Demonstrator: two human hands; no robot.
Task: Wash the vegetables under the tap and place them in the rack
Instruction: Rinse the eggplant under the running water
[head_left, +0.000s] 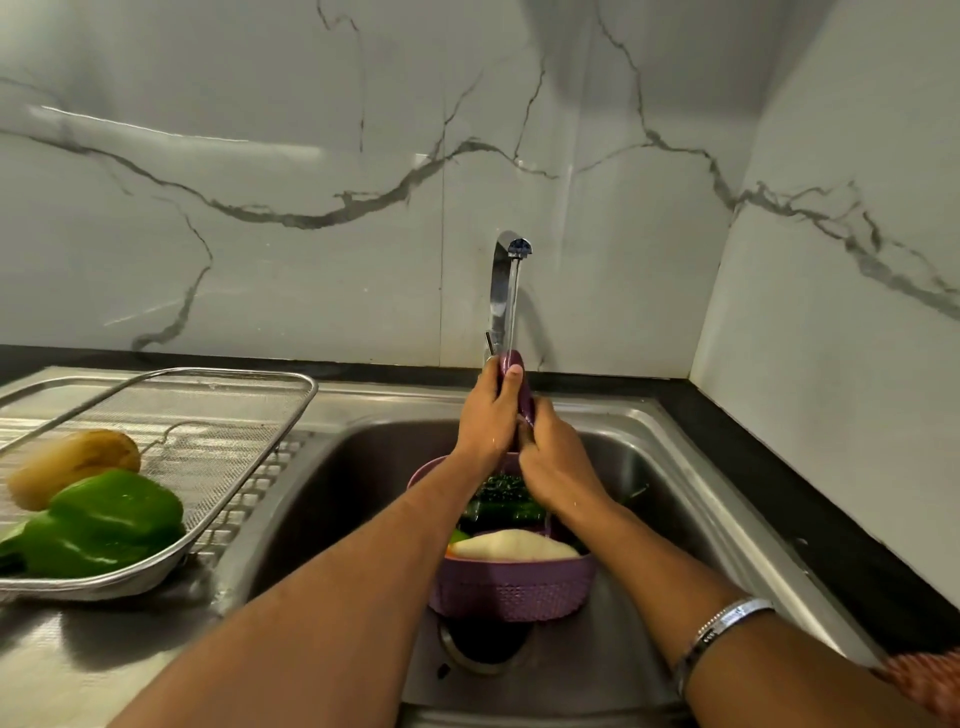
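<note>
Forearms outstretched over the sink, I grip a purple eggplant with left hand and right hand beneath the running tap, above the purple basket.

the sink lies right of the rack, which sits on the drainboard. in the rack a potato lies behind a pepper, the two touching. a basket of vegetables stands in the sink, before the tap. both hands hold an eggplant above the basket, under the tap.
</note>
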